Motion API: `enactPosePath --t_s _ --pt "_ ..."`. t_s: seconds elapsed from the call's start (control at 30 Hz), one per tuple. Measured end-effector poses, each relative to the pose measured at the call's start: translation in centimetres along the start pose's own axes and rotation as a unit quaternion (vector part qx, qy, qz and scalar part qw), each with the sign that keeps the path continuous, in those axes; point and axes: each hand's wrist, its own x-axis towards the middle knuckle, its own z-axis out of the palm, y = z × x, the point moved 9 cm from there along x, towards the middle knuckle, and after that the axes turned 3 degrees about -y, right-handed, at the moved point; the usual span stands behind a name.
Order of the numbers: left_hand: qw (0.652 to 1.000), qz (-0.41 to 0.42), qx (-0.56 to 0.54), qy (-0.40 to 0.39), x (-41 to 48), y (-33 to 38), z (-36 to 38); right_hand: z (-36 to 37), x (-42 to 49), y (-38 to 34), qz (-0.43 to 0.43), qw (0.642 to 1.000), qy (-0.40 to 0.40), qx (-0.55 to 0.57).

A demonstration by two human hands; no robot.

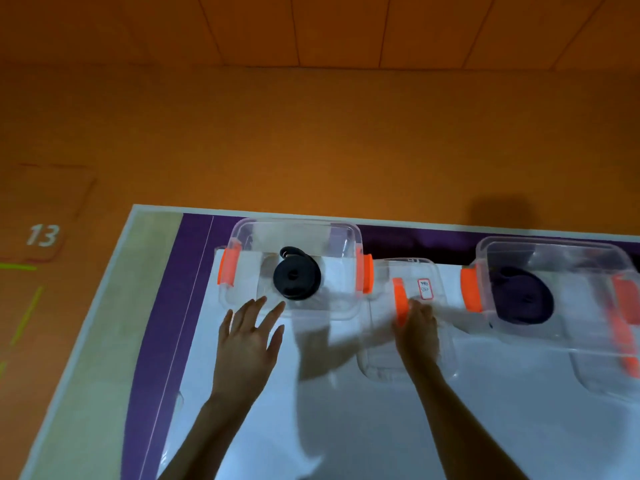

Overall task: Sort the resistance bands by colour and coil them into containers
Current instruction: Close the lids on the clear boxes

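A clear plastic container (343, 237) with orange clips holds a coiled black band (296, 273). At the right, a second clear container (554, 251) holds a coiled dark purple band (521, 296). Between them lies a clear lid (440, 341) with an orange clip (400, 301) and a small label (425, 289). My left hand (247, 344) hovers open, fingers spread, at the near edge of the left container. My right hand (417, 327) rests on the lid beside the orange clip, fingers bent over its edge; the image is blurred.
The containers stand on a white sheet over a purple mat (162, 306) on a pale table (104, 323). The table's far edge runs just behind the containers. An orange floor with a "13" marking (43, 234) lies beyond.
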Motion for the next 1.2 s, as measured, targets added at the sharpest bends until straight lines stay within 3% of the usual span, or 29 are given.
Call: enactPosePath --t_s 0.23,0.5,0.67,0.93,1.2 --pt "0.999 0.013 -0.052 -0.010 -1.1 -0.2 2.0 -1.0 -0.8 1.0 0.039 0.999 -0.003 0.001" --pt "0.996 0.046 -0.068 -0.038 -1.3 -0.2 2.6 -1.4 -9.4 5.1 0.111 0.990 0.009 0.090" --pt "0.995 0.066 -0.034 -0.064 -1.4 -0.4 2.8 -1.5 -15.2 6.2 0.141 0.978 0.056 0.144" --pt "0.993 0.075 -0.051 -0.074 -0.7 -1.3 1.8 -5.5 -17.3 0.4 0.050 0.980 0.121 0.150" --pt "0.977 0.006 -0.213 0.008 1.8 -3.8 -1.7 -8.4 -10.0 -13.6 -0.162 0.982 0.065 -0.065"
